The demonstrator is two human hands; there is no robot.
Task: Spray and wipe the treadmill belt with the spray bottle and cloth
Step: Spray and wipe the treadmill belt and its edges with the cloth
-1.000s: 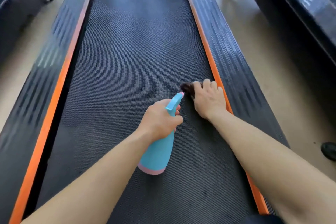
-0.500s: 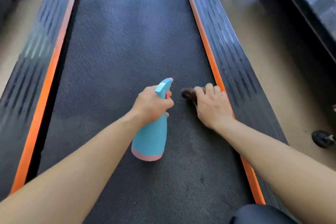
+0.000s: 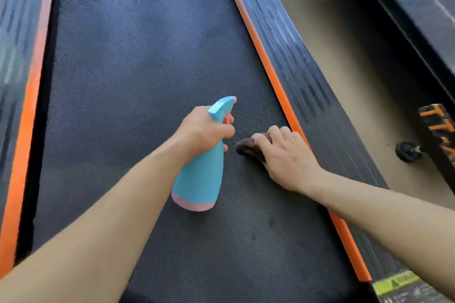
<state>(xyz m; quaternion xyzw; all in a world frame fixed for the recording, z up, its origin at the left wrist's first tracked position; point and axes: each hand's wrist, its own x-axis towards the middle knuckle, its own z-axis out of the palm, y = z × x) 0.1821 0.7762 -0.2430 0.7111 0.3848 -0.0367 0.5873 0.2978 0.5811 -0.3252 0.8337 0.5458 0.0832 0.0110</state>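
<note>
- The spray bottle (image 3: 199, 179) hung tilted over the middle of the treadmill belt (image 3: 138, 69), nozzle aimed forward; blue plastic, judged light and rigid, perhaps slick when wet; best taken at the neck, under the trigger head.
- The left hand (image 3: 204, 130) had it exactly there; fingers wrapped round the neck; whether one sat on the trigger, I could not tell.
- The cloth (image 3: 248, 146), a dark wad, lay on the belt just right of the bottle, near the orange strip (image 3: 270, 76); soft and limp, likely to bunch; a grip from above suits it.
- The right hand (image 3: 285, 155) pressed it down; fingers curled over the wad, close together.
- Beyond the strip ran the ribbed side rail (image 3: 302, 76).
</note>
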